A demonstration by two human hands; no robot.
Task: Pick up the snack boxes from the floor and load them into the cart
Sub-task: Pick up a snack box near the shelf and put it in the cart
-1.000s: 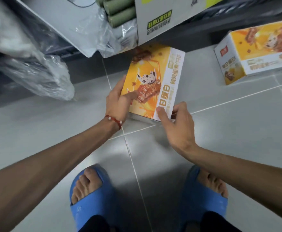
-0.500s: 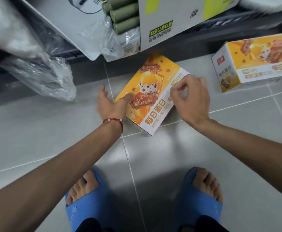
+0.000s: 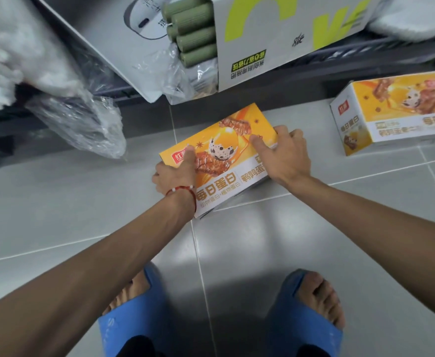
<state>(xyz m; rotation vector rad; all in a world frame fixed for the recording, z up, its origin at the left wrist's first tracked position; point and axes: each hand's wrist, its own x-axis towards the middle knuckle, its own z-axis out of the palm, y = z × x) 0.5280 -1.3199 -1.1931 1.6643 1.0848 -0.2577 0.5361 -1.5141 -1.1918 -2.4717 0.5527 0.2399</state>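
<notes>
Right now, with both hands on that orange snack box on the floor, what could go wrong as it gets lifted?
The left hand and right hand grip the orange snack box only at its ends, so it might slip on the way up. The white carton and loose plastic wrap stick out just beyond it; a straight lift could bump them. The second snack box lies off to the right and could be forgotten.

Head camera looks steeply down, close over the snack box [image 3: 221,163].
</notes>
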